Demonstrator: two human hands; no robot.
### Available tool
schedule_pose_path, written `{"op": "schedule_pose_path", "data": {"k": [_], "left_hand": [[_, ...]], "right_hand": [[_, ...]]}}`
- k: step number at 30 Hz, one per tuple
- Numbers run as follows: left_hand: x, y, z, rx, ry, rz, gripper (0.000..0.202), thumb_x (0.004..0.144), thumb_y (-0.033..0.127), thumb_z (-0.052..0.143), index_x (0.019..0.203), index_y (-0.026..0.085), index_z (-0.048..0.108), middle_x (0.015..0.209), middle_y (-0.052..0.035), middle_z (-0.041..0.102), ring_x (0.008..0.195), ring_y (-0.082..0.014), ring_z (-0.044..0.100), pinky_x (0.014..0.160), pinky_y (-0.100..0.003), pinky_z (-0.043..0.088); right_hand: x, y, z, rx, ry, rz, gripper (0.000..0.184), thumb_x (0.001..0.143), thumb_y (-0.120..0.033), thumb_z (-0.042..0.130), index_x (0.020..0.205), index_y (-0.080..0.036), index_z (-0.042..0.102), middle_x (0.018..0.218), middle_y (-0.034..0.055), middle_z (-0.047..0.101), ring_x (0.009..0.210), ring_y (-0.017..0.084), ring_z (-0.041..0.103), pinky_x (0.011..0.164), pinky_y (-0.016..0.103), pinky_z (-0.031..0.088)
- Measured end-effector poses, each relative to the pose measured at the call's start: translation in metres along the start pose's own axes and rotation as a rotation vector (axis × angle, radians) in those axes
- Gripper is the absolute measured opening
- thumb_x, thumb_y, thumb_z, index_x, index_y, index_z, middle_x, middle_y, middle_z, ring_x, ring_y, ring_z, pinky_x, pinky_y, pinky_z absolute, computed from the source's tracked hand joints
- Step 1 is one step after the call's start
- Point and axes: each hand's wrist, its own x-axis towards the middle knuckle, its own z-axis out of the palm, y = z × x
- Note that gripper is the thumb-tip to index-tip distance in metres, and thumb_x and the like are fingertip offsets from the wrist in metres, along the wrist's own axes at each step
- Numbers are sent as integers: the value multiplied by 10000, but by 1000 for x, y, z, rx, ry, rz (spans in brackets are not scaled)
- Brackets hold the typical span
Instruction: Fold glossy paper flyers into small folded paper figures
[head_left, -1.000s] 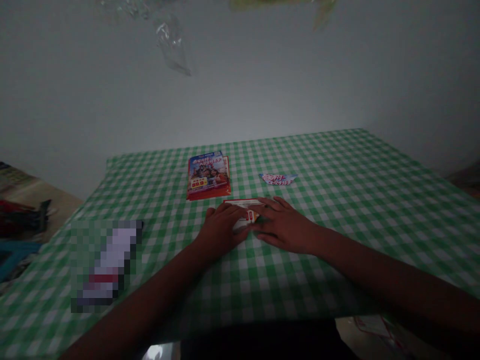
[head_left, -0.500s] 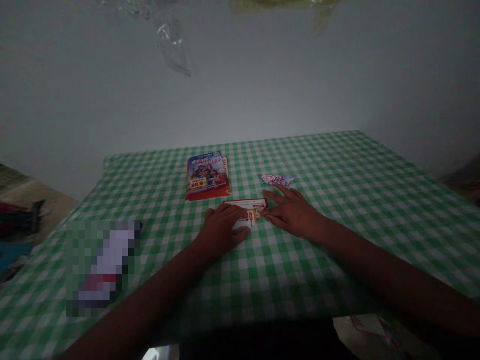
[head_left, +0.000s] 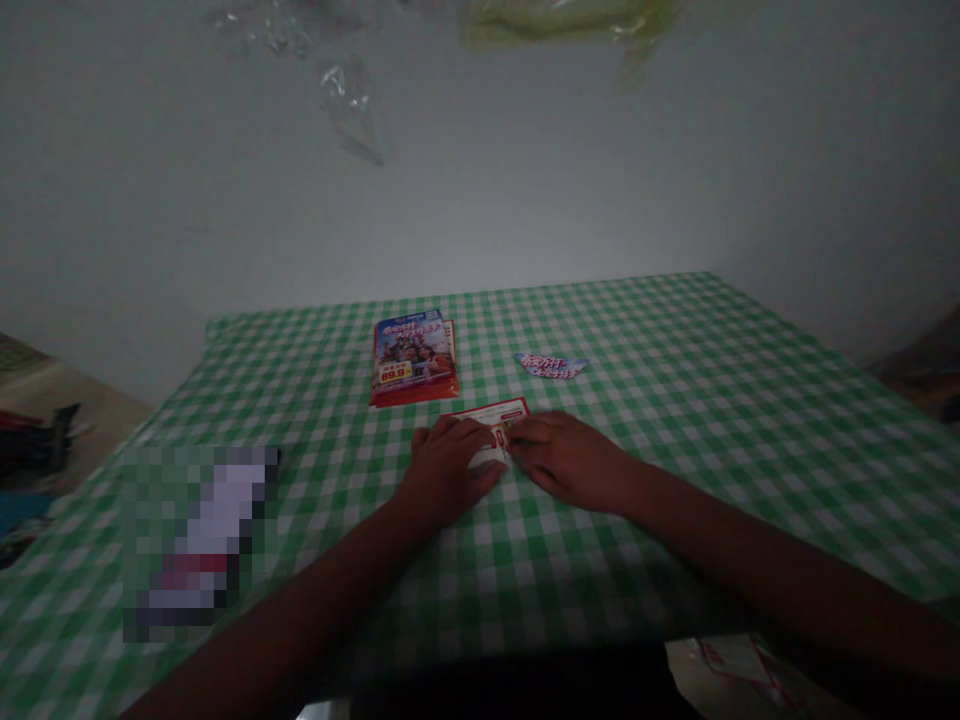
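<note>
The left hand point(head_left: 450, 472) lies palm-down on a small red-and-white printed paper leaflet point(head_left: 487, 411), its fingers curved over the leaflet's lower left part, while the right hand point(head_left: 570, 462) rests from the other side with its fingertips against the leaflet's right end. The 2 hands almost meet over the paper, neither spread wide; in the dim light you cannot tell whether they pinch it or only press on it. The leaflet lies flat near the front middle of the green-and-white gingham-covered bench point(head_left: 660, 400). Beyond it sits a stack of glossy red-edged brochures point(head_left: 411, 358) with a colourful group photo and a yellow label, and up to its right lies a small pink-and-blue paper scrap point(head_left: 551, 365). Left of the hands lies an object point(head_left: 199, 540) too pixelated to identify.
</note>
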Motion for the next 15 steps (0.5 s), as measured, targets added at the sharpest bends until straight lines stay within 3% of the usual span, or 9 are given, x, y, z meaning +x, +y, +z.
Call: {"op": "schedule_pose_path", "data": {"k": [3,7,15], "left_hand": [[0,0,2,2,7,-10,278,873,379,675,1133,288,638,1235,-20,662,1187,-277,498,900,-435,361],[1,-2,5,8,1,-27,235,887,366,661,1107,285,642,1209,-6,668,1181,-275,499,912,-447,358],[2,-5,3,-36,-37,-39,364,800,359,720,1143,291,619,1282,-11,623,1210,-291,483,926,-466,372]], "right_hand": [[-1,-11,3,25,-28,-23,298,967,-197,479,1205,-174,655,1213,99,672,1139,237,590,1026,449,435],[-2,-4,3,26,-48,18,289,955,-203,502,1185,-204,677,1237,77,671,1146,242,580,1020,457,416],[1,20,-3,-113,-90,325,308,980,-276,476,1204,-279,688,1285,12,670,1165,298,526,935,481,407]]}}
